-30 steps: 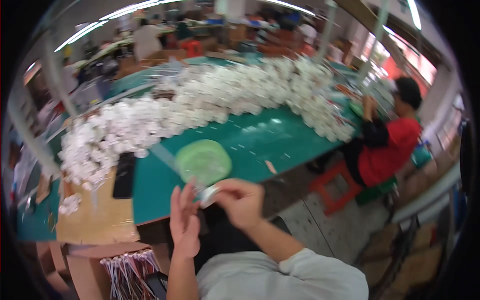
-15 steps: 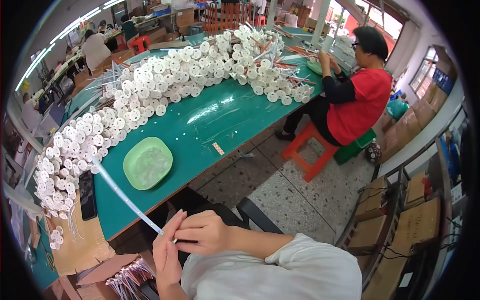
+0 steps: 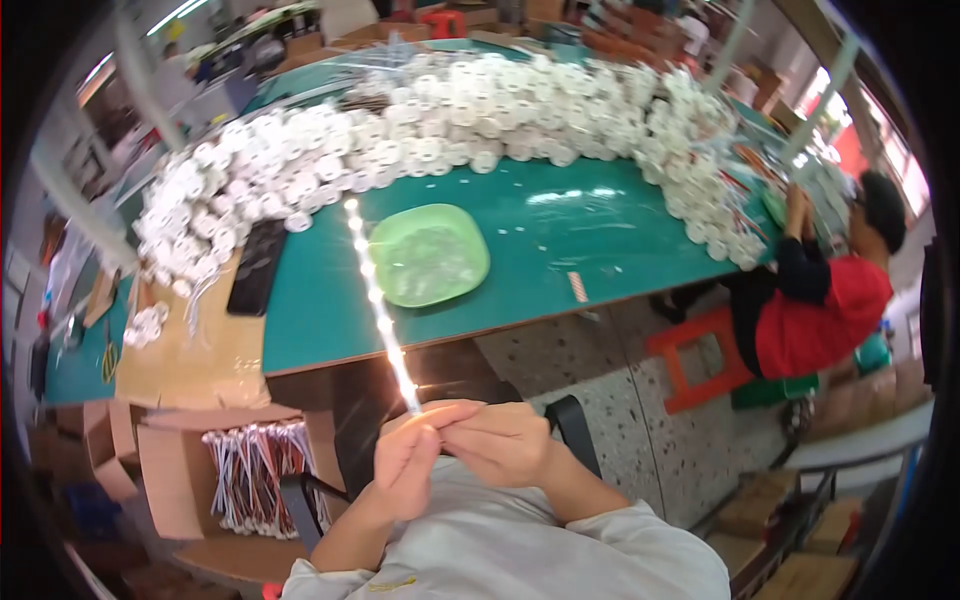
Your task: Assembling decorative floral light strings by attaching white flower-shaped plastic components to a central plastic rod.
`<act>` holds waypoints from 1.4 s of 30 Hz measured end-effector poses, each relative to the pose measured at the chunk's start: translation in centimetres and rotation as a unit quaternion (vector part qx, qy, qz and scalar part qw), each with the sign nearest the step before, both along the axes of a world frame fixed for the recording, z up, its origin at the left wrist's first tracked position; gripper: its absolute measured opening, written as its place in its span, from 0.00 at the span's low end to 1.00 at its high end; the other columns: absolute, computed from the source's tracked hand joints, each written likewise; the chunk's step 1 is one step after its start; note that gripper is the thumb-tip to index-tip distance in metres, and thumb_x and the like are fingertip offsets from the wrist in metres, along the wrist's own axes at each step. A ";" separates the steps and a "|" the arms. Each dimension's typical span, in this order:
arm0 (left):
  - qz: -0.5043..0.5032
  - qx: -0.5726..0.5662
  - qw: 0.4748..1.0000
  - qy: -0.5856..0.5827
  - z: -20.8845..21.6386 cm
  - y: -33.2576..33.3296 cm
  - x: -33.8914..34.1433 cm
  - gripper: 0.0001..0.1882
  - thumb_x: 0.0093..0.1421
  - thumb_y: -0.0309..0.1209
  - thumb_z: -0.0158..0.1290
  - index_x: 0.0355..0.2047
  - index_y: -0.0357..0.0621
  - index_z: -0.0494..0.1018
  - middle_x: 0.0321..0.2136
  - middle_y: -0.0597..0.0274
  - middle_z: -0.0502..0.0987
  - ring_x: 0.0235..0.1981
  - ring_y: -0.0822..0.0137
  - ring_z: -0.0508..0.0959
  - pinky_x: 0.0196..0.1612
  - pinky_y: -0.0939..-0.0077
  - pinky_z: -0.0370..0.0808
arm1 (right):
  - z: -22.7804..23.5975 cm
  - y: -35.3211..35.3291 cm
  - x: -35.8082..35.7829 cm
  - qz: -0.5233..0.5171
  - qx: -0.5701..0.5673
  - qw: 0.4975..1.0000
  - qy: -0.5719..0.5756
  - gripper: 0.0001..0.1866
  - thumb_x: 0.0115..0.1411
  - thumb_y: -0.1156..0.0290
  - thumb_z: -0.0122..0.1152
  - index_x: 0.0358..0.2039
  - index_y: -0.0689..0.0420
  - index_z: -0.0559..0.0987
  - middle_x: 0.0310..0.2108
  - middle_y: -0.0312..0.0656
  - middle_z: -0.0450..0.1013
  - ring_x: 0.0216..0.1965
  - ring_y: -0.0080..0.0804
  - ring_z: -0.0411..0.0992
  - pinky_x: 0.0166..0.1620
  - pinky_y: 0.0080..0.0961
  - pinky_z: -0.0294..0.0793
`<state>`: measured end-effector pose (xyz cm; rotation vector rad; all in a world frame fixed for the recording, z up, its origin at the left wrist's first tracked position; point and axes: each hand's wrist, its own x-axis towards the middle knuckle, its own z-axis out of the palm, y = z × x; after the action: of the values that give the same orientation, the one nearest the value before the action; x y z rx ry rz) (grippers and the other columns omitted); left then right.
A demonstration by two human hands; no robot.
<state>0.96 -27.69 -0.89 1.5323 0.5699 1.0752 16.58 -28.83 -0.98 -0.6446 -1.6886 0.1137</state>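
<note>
A narrow LED light strip (image 3: pixel 377 297) slants up and away from my fingers, its row of lights glowing. My left hand (image 3: pixel 405 462) is closed around the strip's near end, thumb pressed against the fingers. Right beside it, my right hand (image 3: pixel 500 442) is closed in a pinch at that same end. Whatever small part the right fingertips grip is hidden between the hands. Past the strip's upper half sits a light green bowl (image 3: pixel 445 222) with small clear pieces inside.
White round discs (image 3: pixel 480 110) are heaped along the green table (image 3: pixel 530 270). A black phone (image 3: pixel 258 268) lies on cardboard (image 3: pixel 215 352). Below left, an open carton (image 3: pixel 175 480) holds bundled strips (image 3: pixel 258 475). A person in red (image 3: pixel 825 310) sits at the right on an orange stool (image 3: pixel 690 365).
The LED strip has gone from unlit to glowing. My hands have come closer together at its end. The view has swung left, showing more of the carton.
</note>
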 end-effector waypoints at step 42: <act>0.079 -0.188 0.958 -0.202 -4.7 2.8 -7.6 0.26 0.45 0.13 0.63 0.47 0.25 0.72 0.47 0.41 0.77 0.50 0.49 0.78 0.52 0.60 0.75 | 4.1 19.7 5.2 -0.013 -0.239 0.873 -0.426 0.10 0.49 0.76 0.68 0.34 0.59 0.83 0.36 0.42 0.77 0.37 0.42 0.73 0.41 0.34 0.74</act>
<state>-6.64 -24.93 -5.59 0.9152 0.5760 1.2778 21.76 -9.15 3.12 -1.2055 -2.5361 0.2599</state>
